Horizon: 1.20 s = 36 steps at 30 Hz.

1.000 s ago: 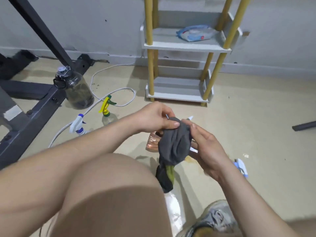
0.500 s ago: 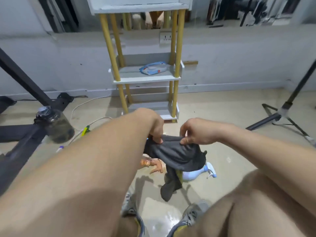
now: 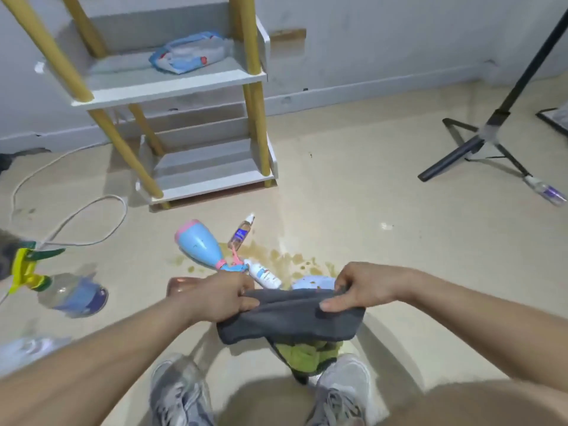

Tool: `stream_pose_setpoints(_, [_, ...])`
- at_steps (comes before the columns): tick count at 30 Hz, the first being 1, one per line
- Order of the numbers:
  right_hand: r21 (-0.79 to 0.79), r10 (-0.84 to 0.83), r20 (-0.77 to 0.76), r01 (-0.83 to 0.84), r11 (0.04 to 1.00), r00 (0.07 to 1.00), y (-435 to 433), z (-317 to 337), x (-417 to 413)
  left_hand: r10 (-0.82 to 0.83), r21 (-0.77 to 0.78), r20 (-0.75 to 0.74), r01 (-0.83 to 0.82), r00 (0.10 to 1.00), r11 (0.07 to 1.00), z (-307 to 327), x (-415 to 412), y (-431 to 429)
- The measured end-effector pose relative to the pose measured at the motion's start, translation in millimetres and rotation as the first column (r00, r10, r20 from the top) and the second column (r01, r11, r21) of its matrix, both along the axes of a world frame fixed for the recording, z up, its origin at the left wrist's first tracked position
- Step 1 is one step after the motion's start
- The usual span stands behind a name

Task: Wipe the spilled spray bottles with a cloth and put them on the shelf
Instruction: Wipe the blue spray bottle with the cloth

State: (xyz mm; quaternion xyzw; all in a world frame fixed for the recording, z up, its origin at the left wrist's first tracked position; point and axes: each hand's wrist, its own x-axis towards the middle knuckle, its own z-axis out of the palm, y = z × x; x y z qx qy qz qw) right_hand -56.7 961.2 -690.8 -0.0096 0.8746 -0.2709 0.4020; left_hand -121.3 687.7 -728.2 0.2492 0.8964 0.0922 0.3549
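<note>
Both hands stretch a grey cloth (image 3: 292, 316) with a green underside above the floor. My left hand (image 3: 222, 295) pinches its left end, and my right hand (image 3: 358, 287) pinches its right end. Beyond the cloth, several bottles lie on their sides around a brown spill (image 3: 289, 259): a light-blue spray bottle with pink trim (image 3: 199, 242), a small amber bottle (image 3: 242, 232) and a small white bottle (image 3: 264, 274). A pale blue bottle (image 3: 313, 282) is half hidden behind the cloth. A clear bottle with a yellow-green trigger (image 3: 61, 290) lies at left. The white shelf with yellow posts (image 3: 172, 84) stands behind.
A blue wipes packet (image 3: 189, 53) lies on the middle shelf board. A white cable (image 3: 76, 222) loops across the floor at left. A black tripod (image 3: 491, 133) stands at right with a small bottle (image 3: 545, 190) near its foot. My grey shoes (image 3: 181, 392) are below.
The view has tilted down and shifted. My hands have drawn the bunched cloth out flat between them, and the spilled bottles on the floor have come into sight.
</note>
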Motion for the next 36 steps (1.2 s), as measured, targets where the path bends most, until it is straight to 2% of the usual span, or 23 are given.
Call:
stream_pose_setpoints(3, [-0.011,-0.182,-0.021,0.182,0.983,0.983,9.8,-59.3,13.1,-0.168,-0.118,0.028,0.171,0.985,0.978,-42.7,-7.3,16.9])
stream_pose_setpoints(5, [-0.058,-0.369,-0.026,0.367,0.928,0.929,10.2,-85.5,18.5,-0.244,-0.140,-0.004,0.241,0.970,0.960,-63.2,-11.7,36.3])
stream_pose_setpoints(7, [-0.099,-0.514,0.038,0.515,0.851,0.857,11.0,-102.7,21.8,-0.172,-0.009,-0.027,0.172,0.985,0.985,-79.8,-17.9,60.8])
stream_pose_setpoints(9, [-0.081,-0.574,0.059,0.577,0.812,0.816,13.9,-121.7,26.7,-0.045,0.067,-0.020,0.047,0.999,0.997,-95.7,-23.2,86.0])
stream_pose_setpoints(12, [-0.009,-0.602,-0.008,0.602,0.799,0.799,18.1,-138.6,28.6,-0.055,-0.077,-0.033,0.053,0.998,0.996,-117.2,-16.7,113.7])
stream_pose_setpoints(15, [0.012,-0.652,-0.143,0.660,0.751,0.745,29.8,-139.3,20.3,0.044,-0.138,0.096,-0.030,0.994,0.990,-132.3,-12.5,123.0])
stream_pose_setpoints(16, [0.027,-0.636,-0.208,0.654,0.756,0.743,34.1,-136.2,17.6,0.112,-0.122,0.163,-0.092,0.980,0.988,-135.4,-16.9,123.6])
stream_pose_setpoints(17, [0.071,-0.565,-0.270,0.601,0.796,0.780,38.3,-131.6,15.8,0.169,-0.099,0.227,-0.150,0.959,0.984,-138.3,-22.1,124.0])
stream_pose_setpoints(19, [0.300,-0.200,-0.338,0.307,0.903,0.919,44.9,-120.9,12.0,0.201,-0.079,0.289,-0.186,0.936,0.979,-141.2,-28.7,122.1])
stream_pose_setpoints(20, [0.417,-0.003,-0.328,0.147,0.897,0.945,47.9,-114.3,10.0,0.181,-0.090,0.266,-0.163,0.947,0.983,-142.3,-28.7,122.5])
stream_pose_setpoints(21, [0.461,0.094,-0.328,0.073,0.884,0.940,52.3,-108.4,7.9,0.140,-0.117,0.220,-0.116,0.965,0.986,-143.0,-26.2,123.8])
stream_pose_setpoints(22, [0.454,0.093,-0.350,0.082,0.887,0.932,55.7,-101.0,4.4,0.096,-0.152,0.179,-0.069,0.979,0.986,-142.9,-21.3,126.1])
stream_pose_setpoints(23, [0.398,0.009,-0.390,0.159,0.904,0.921,58.9,-94.0,0.8,0.073,-0.172,0.152,-0.047,0.986,0.984,-143.6,-14.9,129.5])
stream_pose_setpoints(25, [0.158,-0.328,-0.466,0.443,0.883,0.822,66.5,-80.5,-7.7,0.099,-0.162,0.162,-0.072,0.982,0.984,-144.8,-1.8,138.3])
stream_pose_setpoints(27, [-0.101,-0.644,-0.373,0.661,0.744,0.668,72.4,-62.4,-17.9,0.188,-0.141,0.212,-0.160,0.959,0.977,-144.1,8.1,144.4])
stream_pose_setpoints(28, [-0.210,-0.727,-0.280,0.699,0.684,0.627,73.9,-52.2,-21.4,0.240,-0.123,0.244,-0.216,0.939,0.969,-143.0,11.4,144.4])
stream_pose_setpoints(29, [-0.286,-0.750,-0.192,0.695,0.659,0.632,74.6,-41.5,-24.4,0.296,-0.090,0.284,-0.282,0.912,0.955,-139.8,12.8,142.7])
stream_pose_setpoints(31, [-0.329,-0.642,-0.096,0.584,0.742,0.761,71.1,-19.0,-29.2,0.393,-0.025,0.396,-0.418,0.830,0.908,-129.4,9.4,132.3])
stream_pose_setpoints(33, [-0.285,-0.450,-0.061,0.416,0.863,0.891,59.4,-0.2,-34.9,0.434,0.008,0.457,-0.491,0.777,0.871,-106.2,-1.8,110.0])
stream_pose_setpoints(36, [-0.249,-0.249,-0.032,0.233,0.940,0.968,24.7,26.3,-47.9,0.410,0.037,0.401,-0.462,0.819,0.886,-52.2,-25.0,57.2])
